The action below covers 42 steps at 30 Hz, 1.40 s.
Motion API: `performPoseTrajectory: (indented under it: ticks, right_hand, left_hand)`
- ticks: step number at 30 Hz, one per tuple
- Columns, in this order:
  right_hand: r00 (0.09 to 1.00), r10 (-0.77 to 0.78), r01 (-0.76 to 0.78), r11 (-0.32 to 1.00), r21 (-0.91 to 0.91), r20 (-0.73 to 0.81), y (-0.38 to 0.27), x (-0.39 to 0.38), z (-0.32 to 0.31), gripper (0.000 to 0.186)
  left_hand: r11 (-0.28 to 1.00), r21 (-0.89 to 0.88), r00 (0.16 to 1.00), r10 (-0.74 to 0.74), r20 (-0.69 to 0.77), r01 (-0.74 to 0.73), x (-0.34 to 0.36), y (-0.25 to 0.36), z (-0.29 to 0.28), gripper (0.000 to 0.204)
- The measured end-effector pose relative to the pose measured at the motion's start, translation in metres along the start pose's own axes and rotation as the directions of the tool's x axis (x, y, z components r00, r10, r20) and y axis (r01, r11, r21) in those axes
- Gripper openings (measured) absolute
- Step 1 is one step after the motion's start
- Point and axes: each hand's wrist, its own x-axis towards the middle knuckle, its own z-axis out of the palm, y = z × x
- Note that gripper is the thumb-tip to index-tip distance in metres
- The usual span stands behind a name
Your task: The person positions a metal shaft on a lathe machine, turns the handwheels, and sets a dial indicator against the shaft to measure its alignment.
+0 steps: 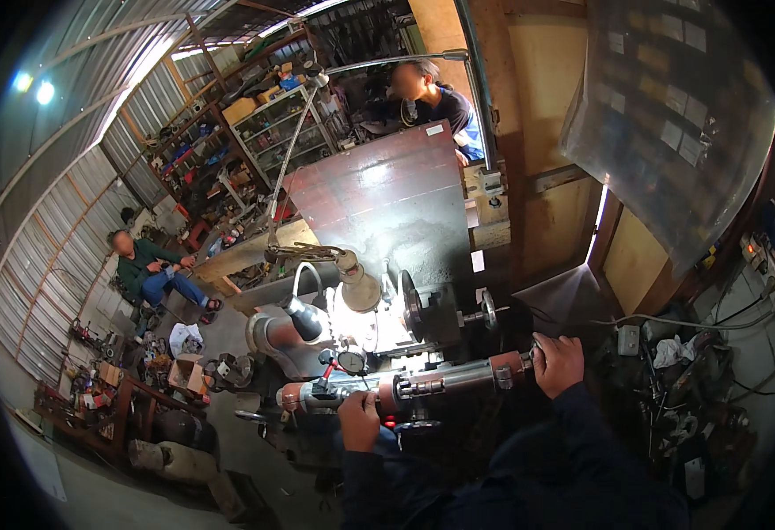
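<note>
In front of me lies a bench machine with a long metal bed [458, 375] and reddish end pieces. My left hand [359, 422] is closed at the front of the bed, just below a round dial gauge [351, 361] on a red-and-black holder. What its fingertips pinch is hidden. At the bed's right end, my right hand [559, 364] is closed round a small metal handle [530, 360]. A handwheel [417, 426] sits below the bed, between my hands. A lit work lamp [306, 318] shines on the machine behind the gauge.
Behind the bed stand a dark wheel [410, 306], another handwheel [489, 309] and a large sloping metal sheet [379, 185]. One person [445, 106] is beyond the sheet; another [158, 274] sits at far left. Tools and a cable [670, 320] clutter the right side.
</note>
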Motion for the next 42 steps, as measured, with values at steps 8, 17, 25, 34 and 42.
performPoseTrajectory:
  ticks: [8, 17, 25, 34, 42]
  right_hand:
    - [0.999, 0.006, -0.005, 1.0, -0.003, 0.033, 0.001, 0.0, 0.002, 0.029]
    - [0.997, 0.006, -0.009, 0.999, 0.036, 0.079, 0.004, 0.0, -0.003, 0.029]
    - [0.982, 0.172, -0.184, 0.955, 0.232, 0.072, 0.033, -0.011, -0.016, 0.024]
    - [0.944, 0.269, -0.314, 0.909, 0.272, 0.192, 0.047, -0.028, -0.021, 0.025]
    - [0.96, 0.22, -0.268, 0.904, 0.334, 0.175, 0.044, -0.023, -0.022, 0.022]
  left_hand:
    - [0.995, 0.007, 0.994, 0.101, 0.045, -0.102, 0.006, -0.012, -0.007, 0.013]
    - [0.998, 0.02, 0.991, 0.065, 0.113, -0.068, 0.005, -0.016, -0.007, 0.016]
    - [0.998, 0.028, 0.993, 0.057, 0.104, -0.06, 0.005, -0.013, -0.005, 0.012]
    - [0.979, -0.081, 0.965, 0.198, 0.173, -0.186, 0.014, -0.02, -0.014, 0.011]
    - [0.988, -0.079, 0.975, 0.145, 0.171, -0.133, 0.013, -0.021, -0.015, 0.011]
